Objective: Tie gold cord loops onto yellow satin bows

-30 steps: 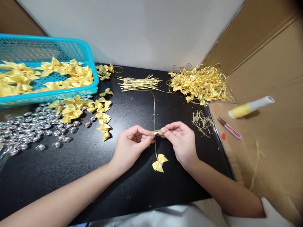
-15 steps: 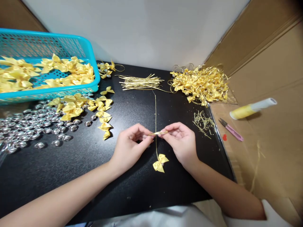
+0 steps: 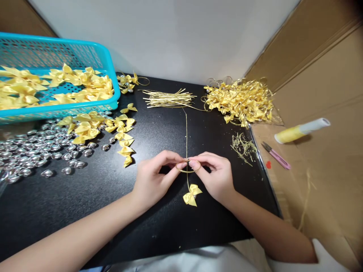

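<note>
My left hand (image 3: 154,177) and my right hand (image 3: 215,175) meet over the black table (image 3: 85,204), fingertips pinched together on a thin gold cord (image 3: 186,132). The cord forms a small loop (image 3: 187,166) between my fingers. Its long end runs away from me toward a bundle of cut gold cords (image 3: 168,99). A yellow satin bow (image 3: 191,194) hangs on the cord just below my hands, resting on the table.
A blue basket (image 3: 56,81) of yellow bows stands at the back left, with loose bows (image 3: 96,128) and silver beads (image 3: 31,153) in front. A pile of finished looped bows (image 3: 239,100) lies back right. Pink snips (image 3: 275,154) and a yellow thread spool (image 3: 300,129) rest on cardboard at right.
My hands have drawn closer together. The short flat stretch of cord between my fingers has become a small round loop. The bow has stayed in place.
</note>
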Available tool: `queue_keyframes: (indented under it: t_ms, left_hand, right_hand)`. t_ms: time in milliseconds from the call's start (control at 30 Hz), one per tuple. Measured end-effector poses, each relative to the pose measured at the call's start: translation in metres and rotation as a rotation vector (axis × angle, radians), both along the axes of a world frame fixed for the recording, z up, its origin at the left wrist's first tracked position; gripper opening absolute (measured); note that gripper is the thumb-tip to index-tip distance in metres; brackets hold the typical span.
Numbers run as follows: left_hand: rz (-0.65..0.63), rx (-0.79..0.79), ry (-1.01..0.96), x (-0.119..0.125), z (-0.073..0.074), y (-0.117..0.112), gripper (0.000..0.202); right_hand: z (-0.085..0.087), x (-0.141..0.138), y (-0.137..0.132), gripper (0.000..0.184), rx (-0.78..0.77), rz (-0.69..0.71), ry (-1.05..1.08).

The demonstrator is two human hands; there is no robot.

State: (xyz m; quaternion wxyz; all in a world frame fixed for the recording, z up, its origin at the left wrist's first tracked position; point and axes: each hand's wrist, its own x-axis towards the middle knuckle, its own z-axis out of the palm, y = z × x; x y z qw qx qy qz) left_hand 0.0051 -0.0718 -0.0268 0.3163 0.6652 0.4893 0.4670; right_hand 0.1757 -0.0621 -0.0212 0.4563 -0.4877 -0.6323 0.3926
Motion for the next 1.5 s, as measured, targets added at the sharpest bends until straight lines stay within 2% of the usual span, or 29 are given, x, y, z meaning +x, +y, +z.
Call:
queue_keyframes:
  t_ms: [233,567,733,867,933,1067,1133,1333,1500]
  left_hand:
    - [0.025,0.032,-0.022,-0.001,-0.005,-0.002,0.007]
    - [0.015,0.089,0.069,-0.001,-0.003,-0.001,0.011]
    - [0.006,0.063,0.075,0.0,-0.002,-0.002,0.009]
    - [-0.015,-0.019,0.092,0.0,0.001,-0.001,0.009]
    - [-0.051,-0.062,0.179,0.0,0.004,-0.001,0.014]
    - [-0.241,-0.17,0.536,0.001,0.012,-0.005,0.031]
    - [-0.305,-0.213,0.651,0.003,0.014,-0.008,0.037]
    - [-0.397,-0.243,0.729,0.006,0.014,-0.012,0.022]
    - [-0.41,-0.266,0.66,0.0,0.013,-0.005,0.01]
  right_hand:
    - [-0.003,-0.001,0.0,0.013,-0.03,-0.029,0.044]
    - [-0.003,0.0,0.001,0.011,-0.02,-0.025,0.02]
    - [0.0,-0.001,0.001,0.01,0.041,-0.005,-0.05]
    - [0.0,0.0,0.002,0.01,0.068,-0.002,-0.087]
    - [0.0,0.001,0.003,0.011,0.051,-0.001,-0.097]
    - [-0.001,0.004,0.005,0.011,0.014,-0.007,-0.086]
    - [-0.001,0.005,0.006,0.012,-0.004,-0.012,-0.071]
    - [-0.002,0.004,0.008,0.013,-0.057,-0.007,-0.08]
    - [-0.005,0.005,0.009,0.013,-0.094,0.001,-0.081]
